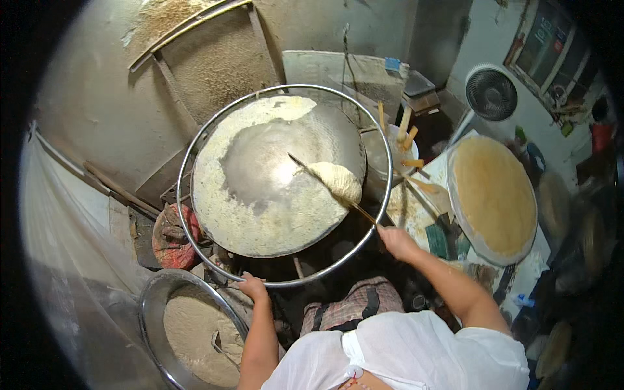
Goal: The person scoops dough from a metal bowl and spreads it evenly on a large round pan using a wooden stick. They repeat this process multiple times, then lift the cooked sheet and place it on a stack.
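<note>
A large round griddle (pixel 273 161) lies before me, its left and lower surface coated with pale batter (pixel 234 219). Bare metal shows at its middle and upper right. Around it runs a metal tube ring (pixel 181 195). With my right hand (pixel 399 243) I grip a thin long-handled scraper (pixel 363 210), its blade reaching across the griddle. A lump of pale batter or dough (pixel 339 179) clings along the scraper, over the griddle's right part. My left hand (pixel 252 286) holds the ring at its lower front edge.
A steel basin of beige batter (pixel 195 331) with a ladle (pixel 226 352) stands at lower left. On the right are a round stack of thin flatbreads (pixel 492 200), a fan (pixel 491 95) and a bucket with wooden handles (pixel 409 139). Clear plastic sheeting (pixel 63 253) hangs left.
</note>
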Available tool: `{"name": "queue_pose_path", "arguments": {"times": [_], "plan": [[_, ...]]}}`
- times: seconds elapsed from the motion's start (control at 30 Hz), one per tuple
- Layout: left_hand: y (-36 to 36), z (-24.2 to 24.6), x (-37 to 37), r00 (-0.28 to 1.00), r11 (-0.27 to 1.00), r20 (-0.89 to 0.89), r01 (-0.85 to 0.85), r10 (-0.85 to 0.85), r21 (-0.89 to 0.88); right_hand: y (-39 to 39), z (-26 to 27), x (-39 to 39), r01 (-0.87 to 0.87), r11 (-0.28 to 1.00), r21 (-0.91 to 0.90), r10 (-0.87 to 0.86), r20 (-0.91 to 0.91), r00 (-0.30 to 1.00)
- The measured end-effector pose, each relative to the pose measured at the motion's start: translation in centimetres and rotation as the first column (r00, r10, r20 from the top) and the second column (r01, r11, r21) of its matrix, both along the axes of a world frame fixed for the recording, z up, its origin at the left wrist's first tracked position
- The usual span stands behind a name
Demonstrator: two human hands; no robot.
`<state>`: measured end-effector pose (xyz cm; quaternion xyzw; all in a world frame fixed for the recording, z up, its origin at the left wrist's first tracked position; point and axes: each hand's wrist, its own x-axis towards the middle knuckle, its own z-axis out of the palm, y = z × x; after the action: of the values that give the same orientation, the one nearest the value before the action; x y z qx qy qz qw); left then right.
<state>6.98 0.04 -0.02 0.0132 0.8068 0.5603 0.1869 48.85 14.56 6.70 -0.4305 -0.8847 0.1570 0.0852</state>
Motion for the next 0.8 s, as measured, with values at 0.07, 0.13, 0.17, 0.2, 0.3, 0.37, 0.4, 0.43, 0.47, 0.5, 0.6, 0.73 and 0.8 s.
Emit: {"name": "queue_pose_path", "arguments": {"times": [0.07, 0.13, 0.17, 0.2, 0.3, 0.37, 0.4, 0.43, 0.47, 0.5, 0.6, 0.73, 0.8], "plan": [[-0.5, 0.5, -2.0, 0.998, 0.993, -0.047, -0.048, 0.043, -0.108, 3.0, 3.1, -4.0, 0.172, 0.960, -0.220, -0.172, 0.020, 0.985], [-1.3, 0.6, -4.2, 0.915, 0.975, -0.402, -0.120, 0.035, -0.188, 2.5, 4.2, -7.1, 0.126, 0.976, -0.180, -0.147, -0.113, 0.983], [-2.3, -0.8, -5.2, 0.938, 0.986, -0.328, -0.148, 0.114, -0.080, 1.0, 3.2, -7.2, 0.093, 0.967, -0.238, -0.108, -0.051, 0.993], [-3.3, -2.8, -6.2, 0.945, 0.989, -0.313, -0.121, 0.090, -0.080, -1.1, 2.4, -6.3, -0.053, 0.974, -0.220, 0.040, -0.062, 0.997], [-4.7, -4.4, -5.6, 0.993, 0.995, -0.048, -0.104, 0.103, -0.007, -1.6, 3.8, -2.4, 0.060, 0.956, -0.286, -0.013, 0.164, 0.986], [-4.7, -4.7, -4.5, 0.860, 0.963, -0.508, -0.096, -0.048, -0.253, 2.7, 2.0, -1.5, 0.061, 0.974, -0.219, -0.030, 0.140, 0.990], [-2.8, -1.7, -1.3, 0.965, 0.993, -0.260, -0.013, -0.017, -0.114, 3.3, 2.6, -3.2, 0.216, 0.913, -0.345, -0.205, 0.069, 0.976], [-1.1, 2.1, 1.8, 1.000, 1.000, 0.006, -0.014, 0.014, 0.012, 3.4, 2.2, -4.3, 0.133, 0.958, -0.253, -0.124, 0.050, 0.991], [-0.7, 1.4, 2.4, 0.995, 0.997, 0.072, -0.074, 0.075, -0.022, 3.4, 1.9, -5.6, 0.043, 0.988, -0.151, -0.038, 0.036, 0.999], [-0.7, 0.7, 2.5, 0.978, 0.987, 0.134, -0.153, 0.160, -0.058, 0.2, 4.3, -6.2, 0.035, 0.988, -0.149, -0.056, -0.137, 0.989], [-0.4, -1.8, 0.3, 0.981, 0.990, 0.137, -0.138, 0.137, -0.007, -2.2, 2.0, -1.1, -0.115, 0.979, -0.169, 0.123, 0.037, 0.992], [-3.0, -5.5, -5.5, 0.986, 0.990, -0.154, -0.081, 0.062, -0.119, 3.4, 6.2, -3.9, 0.158, 0.943, -0.294, -0.145, 0.064, 0.987], [-2.4, -4.7, -7.1, 0.945, 0.981, -0.312, -0.142, 0.094, -0.133, 3.5, 3.3, -5.3, 0.039, 0.978, -0.207, -0.037, 0.014, 0.999]]}}
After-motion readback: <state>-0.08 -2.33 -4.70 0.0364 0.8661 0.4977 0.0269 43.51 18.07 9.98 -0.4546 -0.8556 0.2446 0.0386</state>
